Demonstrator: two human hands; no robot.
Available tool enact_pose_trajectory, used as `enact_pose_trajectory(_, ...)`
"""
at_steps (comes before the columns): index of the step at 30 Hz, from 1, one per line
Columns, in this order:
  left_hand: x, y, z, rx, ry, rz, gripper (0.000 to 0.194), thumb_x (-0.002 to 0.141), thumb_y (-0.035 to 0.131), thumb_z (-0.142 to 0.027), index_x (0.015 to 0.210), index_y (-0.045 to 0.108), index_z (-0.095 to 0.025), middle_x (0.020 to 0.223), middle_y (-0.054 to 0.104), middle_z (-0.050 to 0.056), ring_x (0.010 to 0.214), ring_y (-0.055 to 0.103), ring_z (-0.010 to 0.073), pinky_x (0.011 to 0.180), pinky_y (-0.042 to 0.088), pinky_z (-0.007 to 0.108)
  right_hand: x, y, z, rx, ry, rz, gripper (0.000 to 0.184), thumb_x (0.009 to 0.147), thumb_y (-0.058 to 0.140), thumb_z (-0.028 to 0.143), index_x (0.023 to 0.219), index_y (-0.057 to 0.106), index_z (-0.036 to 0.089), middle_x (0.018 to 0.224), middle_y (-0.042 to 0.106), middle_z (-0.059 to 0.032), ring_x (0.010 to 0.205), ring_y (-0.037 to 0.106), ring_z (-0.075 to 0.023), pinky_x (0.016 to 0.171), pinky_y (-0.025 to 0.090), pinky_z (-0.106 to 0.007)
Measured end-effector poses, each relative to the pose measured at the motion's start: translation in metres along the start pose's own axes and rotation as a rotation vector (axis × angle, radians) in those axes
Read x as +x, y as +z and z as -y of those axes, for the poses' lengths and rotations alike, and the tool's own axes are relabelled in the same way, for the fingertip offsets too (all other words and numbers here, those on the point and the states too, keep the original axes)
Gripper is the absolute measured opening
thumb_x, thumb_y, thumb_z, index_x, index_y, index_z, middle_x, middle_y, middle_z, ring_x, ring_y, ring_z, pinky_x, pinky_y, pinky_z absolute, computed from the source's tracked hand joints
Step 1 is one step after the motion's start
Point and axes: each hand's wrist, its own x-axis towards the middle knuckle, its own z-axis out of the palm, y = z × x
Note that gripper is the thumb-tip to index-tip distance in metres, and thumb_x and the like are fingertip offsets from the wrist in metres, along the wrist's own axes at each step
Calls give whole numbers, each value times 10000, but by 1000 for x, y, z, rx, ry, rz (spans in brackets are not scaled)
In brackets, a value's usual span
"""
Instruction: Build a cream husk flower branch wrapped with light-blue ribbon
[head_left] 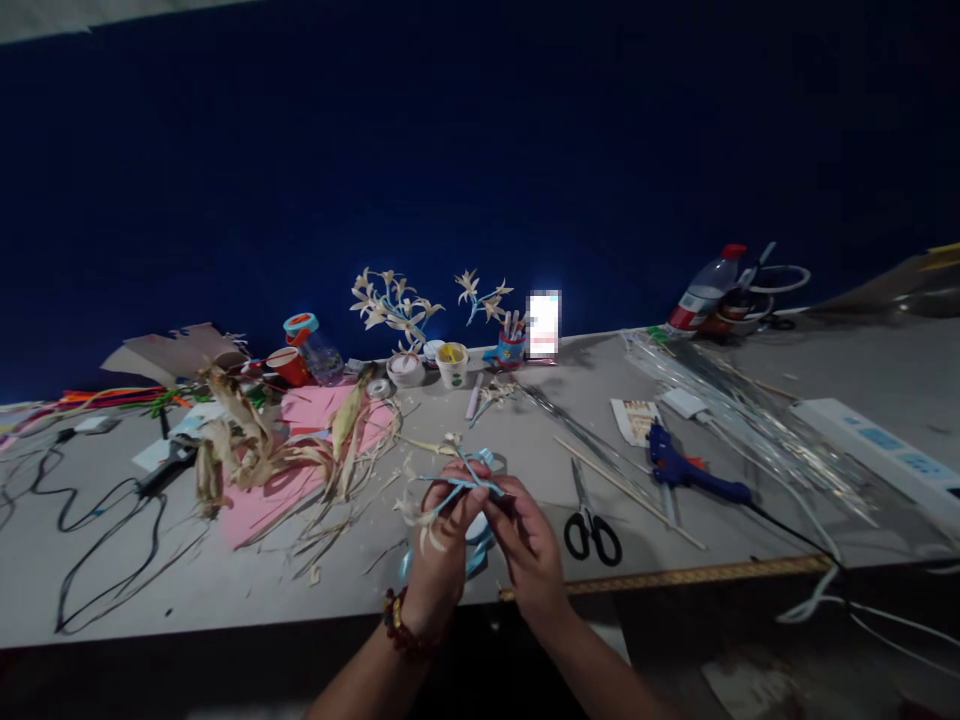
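My left hand (pixel 439 545) and my right hand (pixel 525 535) meet above the table's front edge, both with fingers pinched closed on a small handmade flower sprig (pixel 457 485) of pale husk petals wound with light blue ribbon. The ribbon loops above my fingers and a tail hangs below them. A beaded bracelet (pixel 401 625) circles my left wrist. Black scissors (pixel 591 525) lie just right of my right hand.
Dried corn husks (pixel 255 445) on pink paper (pixel 315 440) lie to the left, with black cables (pixel 97 520) beyond. A blue glue gun (pixel 694 470), thin sticks, clear wrap, a power strip (pixel 877 440), cups and finished flower sprigs (pixel 394 310) stand further back.
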Motion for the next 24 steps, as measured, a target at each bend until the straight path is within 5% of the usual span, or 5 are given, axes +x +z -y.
enact_pose_trajectory(4,2,-5,5,17,36,10,168,787,770,-351,871,734,-210,961,703,49,989,650,223,906,492,309,-5,-4,-3,89,81,-34,182,856,696,411,838,681,231,838,627,-10,843,585,-190,791,483,-278)
enact_pose_trajectory(13,6,1,8,-119,-58,57,221,759,788,-380,850,686,-206,802,669,11,702,617,134,657,500,226,-3,-17,1,4,122,17,191,926,607,358,803,584,214,738,506,34,709,454,-142,687,393,-244)
enact_pose_trajectory(18,6,-6,18,-31,17,87,122,811,726,-331,840,692,-219,926,661,37,774,644,168,689,529,261,-4,-18,-1,9,78,5,157,917,655,368,882,617,220,816,569,21,799,524,-153,762,426,-257)
enact_pose_trajectory(24,3,-4,19,115,60,40,109,875,635,-356,876,651,-248,997,713,76,750,670,205,571,534,289,-6,-17,-4,78,163,36,180,940,649,376,852,619,222,698,576,44,643,535,-116,645,433,-237)
